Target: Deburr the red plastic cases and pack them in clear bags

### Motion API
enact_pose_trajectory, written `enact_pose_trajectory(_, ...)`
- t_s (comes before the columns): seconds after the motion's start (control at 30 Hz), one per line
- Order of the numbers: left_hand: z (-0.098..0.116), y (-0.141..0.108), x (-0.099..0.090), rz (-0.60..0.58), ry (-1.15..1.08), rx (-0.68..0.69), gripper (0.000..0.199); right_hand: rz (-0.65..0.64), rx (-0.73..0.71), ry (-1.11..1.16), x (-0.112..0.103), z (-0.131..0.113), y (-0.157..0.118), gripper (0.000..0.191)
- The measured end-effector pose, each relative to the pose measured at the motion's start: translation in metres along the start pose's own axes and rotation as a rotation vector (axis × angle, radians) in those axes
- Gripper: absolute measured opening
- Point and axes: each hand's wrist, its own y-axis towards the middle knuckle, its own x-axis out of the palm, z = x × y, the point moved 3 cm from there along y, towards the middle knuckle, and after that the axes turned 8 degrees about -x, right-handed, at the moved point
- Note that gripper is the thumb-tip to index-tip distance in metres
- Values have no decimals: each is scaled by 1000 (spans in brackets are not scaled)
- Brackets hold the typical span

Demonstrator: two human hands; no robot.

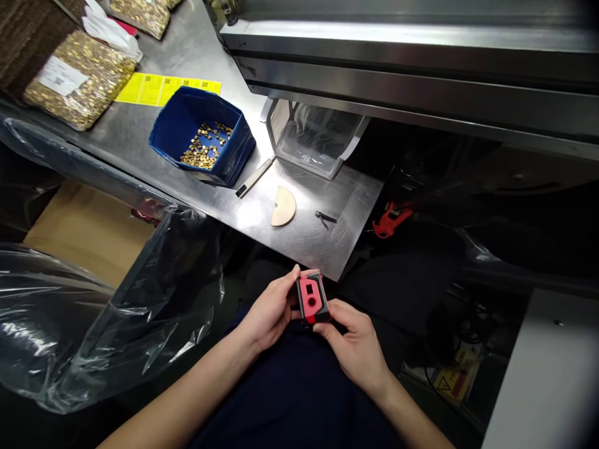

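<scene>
Between both hands, over my lap, is a small red and black plastic part with a square hole and a round hole in its red face. My left hand grips its left side, thumb at the top edge. Fingers and thumb of my right hand close on its lower right corner. Just beyond, on the metal table, lie a pale half-round disc, a small dark metal tool and a slim light-coloured tool with a dark end.
A blue bin holds small brass pieces. Behind it are a yellow label strip and a bag of brass pieces. A clear tray sits under the metal frame. At left stands a plastic-lined box; a red-handled tool is at right.
</scene>
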Motion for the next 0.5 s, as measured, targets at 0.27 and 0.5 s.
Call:
enact_pose_trajectory(0.27,18,-10,1,-51,411,304,42,113,164,137,-3,6,-1,21)
enact_pose_trajectory(0.5,17,-13,9,-71,502,395,24,123,191,160,-5,6,2,21)
